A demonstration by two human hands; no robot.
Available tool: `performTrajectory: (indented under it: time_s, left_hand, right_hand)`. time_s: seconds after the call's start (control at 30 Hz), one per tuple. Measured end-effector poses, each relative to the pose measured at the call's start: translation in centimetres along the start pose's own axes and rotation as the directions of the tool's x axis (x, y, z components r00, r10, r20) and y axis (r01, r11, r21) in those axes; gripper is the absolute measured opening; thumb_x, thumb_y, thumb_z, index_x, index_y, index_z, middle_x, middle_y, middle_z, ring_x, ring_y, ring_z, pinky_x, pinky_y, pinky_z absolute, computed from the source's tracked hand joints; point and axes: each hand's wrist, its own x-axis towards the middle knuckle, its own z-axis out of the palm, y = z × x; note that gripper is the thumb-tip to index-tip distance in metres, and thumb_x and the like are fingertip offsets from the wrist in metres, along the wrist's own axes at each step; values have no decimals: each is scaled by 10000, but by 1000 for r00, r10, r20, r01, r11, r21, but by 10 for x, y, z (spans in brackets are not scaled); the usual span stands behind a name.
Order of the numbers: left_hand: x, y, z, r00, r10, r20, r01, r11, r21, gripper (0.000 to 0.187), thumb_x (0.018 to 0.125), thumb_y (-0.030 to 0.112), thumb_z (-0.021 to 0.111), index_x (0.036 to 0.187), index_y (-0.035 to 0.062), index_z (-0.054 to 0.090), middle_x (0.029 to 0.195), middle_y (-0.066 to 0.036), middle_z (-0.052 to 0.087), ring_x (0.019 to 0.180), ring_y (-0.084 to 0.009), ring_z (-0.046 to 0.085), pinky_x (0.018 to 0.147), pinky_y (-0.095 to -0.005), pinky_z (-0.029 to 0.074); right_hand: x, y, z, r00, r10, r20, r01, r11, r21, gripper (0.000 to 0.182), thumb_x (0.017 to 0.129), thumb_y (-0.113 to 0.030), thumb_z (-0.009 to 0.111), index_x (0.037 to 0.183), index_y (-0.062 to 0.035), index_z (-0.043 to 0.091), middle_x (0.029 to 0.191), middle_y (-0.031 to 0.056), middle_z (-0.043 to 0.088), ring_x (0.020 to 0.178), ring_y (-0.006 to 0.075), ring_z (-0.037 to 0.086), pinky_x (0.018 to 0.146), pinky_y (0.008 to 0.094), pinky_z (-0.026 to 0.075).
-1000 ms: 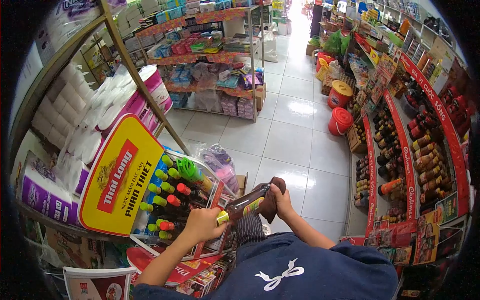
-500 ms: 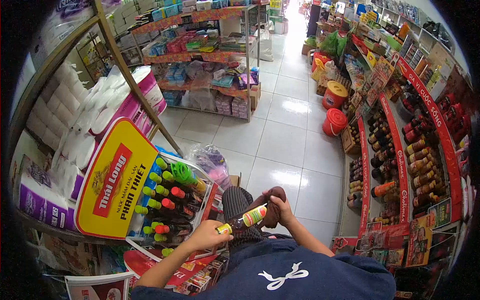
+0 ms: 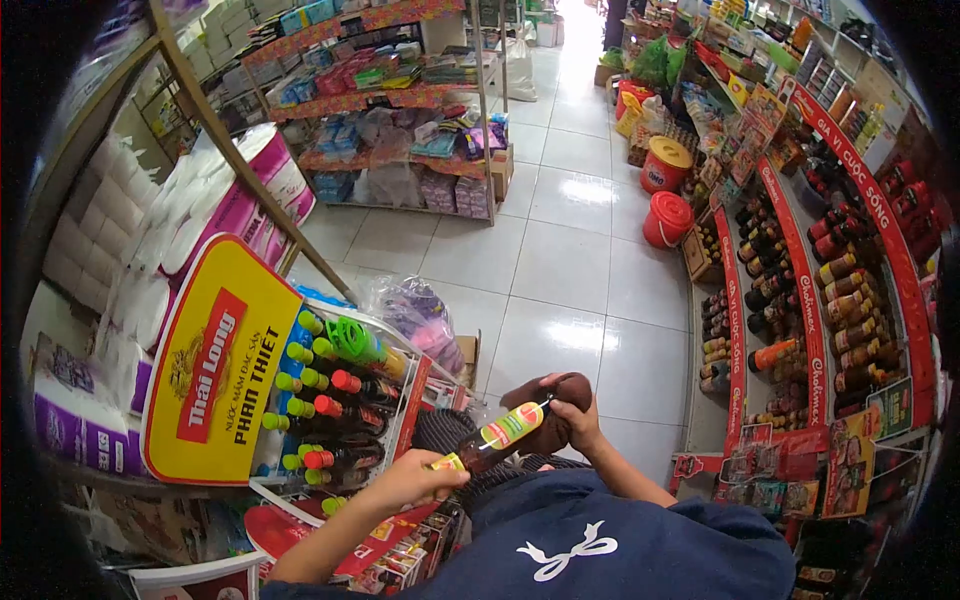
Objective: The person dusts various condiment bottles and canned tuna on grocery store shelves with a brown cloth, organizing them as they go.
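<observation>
A dark sauce bottle (image 3: 492,442) with a yellow-green label is held in front of my body, lying tilted, its yellow neck end toward my left. My left hand (image 3: 412,482) is closed around that neck end. At the other end of the bottle, my right hand (image 3: 580,420) grips a brown cloth (image 3: 570,389), which is bunched around the bottle's end and hangs beside it. Part of the right hand's fingers is hidden by the cloth.
On my left, a rack with a yellow sign (image 3: 212,365) holds several bottles with green and red caps (image 3: 345,381). Shelves of sauce bottles (image 3: 845,300) line the right. Red buckets (image 3: 667,219) stand along the tiled aisle (image 3: 555,270). A plastic-wrapped bundle (image 3: 415,315) lies ahead-left.
The brown cloth has shifted and spread wider at the bottle's end, with my right hand moving slightly right and down. My left hand still holds the neck end. The view has shifted slightly.
</observation>
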Motion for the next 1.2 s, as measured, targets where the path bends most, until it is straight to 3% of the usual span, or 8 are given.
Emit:
performTrajectory:
  time_s: [0.2,0.47,0.83,0.9,0.93,1.07,1.13,1.2]
  left_hand:
    - [-2,-9,7,946,284,-155,-114,742,661,440,666,426,626,750,-6,607,628,-173,585,616,-305,597,592,-380,455]
    - [0,-10,15,946,281,-161,-39,594,804,448,665,445,623,778,12,618,674,-193,589,658,-344,588,615,-404,462]
    - [2,-10,28,952,229,-201,-50,767,640,437,658,409,655,718,-20,594,628,-181,581,621,-297,601,580,-387,451]
    - [7,-15,27,995,-92,-25,93,994,58,370,748,358,612,630,12,555,531,-39,507,386,-77,414,361,-233,303]
    - [11,-20,25,973,-145,177,200,915,-351,292,798,275,577,725,-4,529,536,-4,454,357,-28,306,321,-189,174]
    - [5,-13,32,968,-113,222,194,903,-384,245,803,229,557,758,-9,519,554,-2,451,359,-20,285,317,-181,156]
    - [-1,-5,33,960,-97,263,189,917,-351,220,799,214,555,753,1,520,560,-2,454,371,-19,294,323,-177,161]
    - [0,-11,37,960,-109,258,179,946,-269,187,775,211,568,731,34,528,560,6,459,404,-26,335,351,-179,210]
  right_hand:
    - [1,9,7,910,414,-38,-414,910,-6,186,741,-106,555,890,5,559,863,68,577,852,157,523,787,279,406]
    - [-3,40,-1,799,601,15,-601,797,68,255,763,-156,534,975,-29,474,870,98,549,831,199,527,758,313,426]
    - [-22,23,5,867,479,-135,-448,870,207,275,736,-196,545,938,-14,503,882,92,545,845,198,513,767,322,415]
    - [-27,29,0,907,372,-197,-351,927,131,279,733,-202,554,925,-1,529,892,85,555,841,184,520,743,295,420]
    - [-29,23,0,929,299,-217,-298,954,38,272,728,-191,556,922,-1,528,891,79,555,848,179,521,753,291,418]
    - [-27,6,-16,971,-183,155,213,955,-206,372,690,-273,590,897,31,529,919,131,548,884,221,518,821,334,388]
    - [-24,-1,-23,927,-189,325,303,887,-349,366,712,-270,575,896,44,532,926,137,543,871,216,524,800,326,399]
    - [-29,-5,-17,960,31,280,73,932,-354,329,732,-249,556,883,43,546,886,132,559,847,203,533,778,321,409]
